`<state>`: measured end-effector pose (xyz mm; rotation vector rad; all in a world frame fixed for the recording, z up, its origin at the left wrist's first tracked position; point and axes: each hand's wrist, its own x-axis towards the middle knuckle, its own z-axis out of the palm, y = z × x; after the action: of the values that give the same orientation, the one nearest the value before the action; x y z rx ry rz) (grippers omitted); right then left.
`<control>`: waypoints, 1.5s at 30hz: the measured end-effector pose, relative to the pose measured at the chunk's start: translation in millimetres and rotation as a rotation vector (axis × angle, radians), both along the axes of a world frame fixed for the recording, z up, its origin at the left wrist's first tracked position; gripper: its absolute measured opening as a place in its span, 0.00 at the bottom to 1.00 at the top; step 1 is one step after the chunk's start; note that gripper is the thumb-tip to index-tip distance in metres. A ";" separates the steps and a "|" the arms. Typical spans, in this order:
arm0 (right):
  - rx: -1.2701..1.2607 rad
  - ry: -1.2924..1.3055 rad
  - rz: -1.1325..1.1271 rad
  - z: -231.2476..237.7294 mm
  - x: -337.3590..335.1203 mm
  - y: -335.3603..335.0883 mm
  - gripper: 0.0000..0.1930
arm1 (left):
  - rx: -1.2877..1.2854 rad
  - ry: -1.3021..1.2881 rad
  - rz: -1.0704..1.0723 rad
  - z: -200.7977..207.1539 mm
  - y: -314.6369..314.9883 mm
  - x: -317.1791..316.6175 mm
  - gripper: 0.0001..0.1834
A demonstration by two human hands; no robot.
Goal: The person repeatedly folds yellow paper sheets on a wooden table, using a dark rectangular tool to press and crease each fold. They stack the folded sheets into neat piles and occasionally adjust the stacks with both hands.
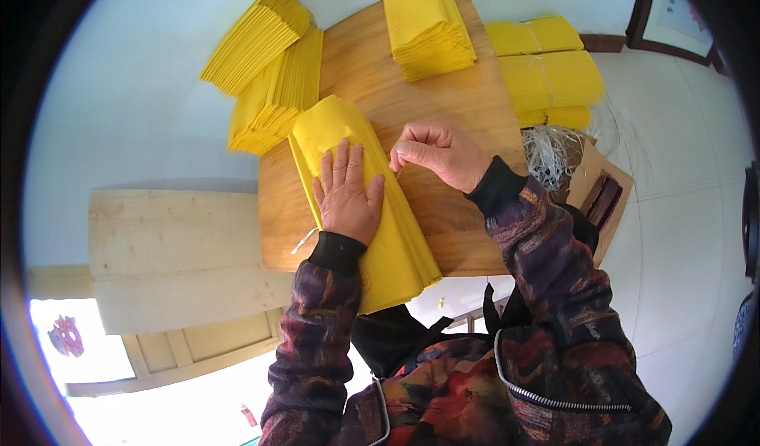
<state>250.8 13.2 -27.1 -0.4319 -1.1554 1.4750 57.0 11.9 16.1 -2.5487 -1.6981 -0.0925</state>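
A thick stack of folded yellow sheets [396, 248] lies slantwise on the wooden table, its near end reaching past the table's front edge. My left hand [349, 197] presses flat on top of it, fingers stretched out. Just off the stack's right side, my right hand [439, 151] is closed with thumb and fingers pinched together. Whatever it pinches is too small to make out. From under the stack's left side pokes the end of a white string [304, 241], near my left wrist.
Two more yellow stacks [273, 90] lean together at the table's far left, and another stack [427, 30] lies at its far edge. Tied yellow bundles [550, 78] are piled beyond the right edge. White strings [552, 153] hang near a cardboard box [613, 177]. A pale board [174, 248] is at left.
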 end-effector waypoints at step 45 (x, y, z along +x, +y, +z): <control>-0.074 -0.619 -0.255 63.5 -86.2 15.9 0.01 | -0.099 -0.278 0.102 6.0 -5.6 -8.6 0.34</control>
<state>164.6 29.1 36.4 -1.0999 -1.4579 1.1899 48.4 6.3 22.0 -2.6154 -1.9720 -0.3820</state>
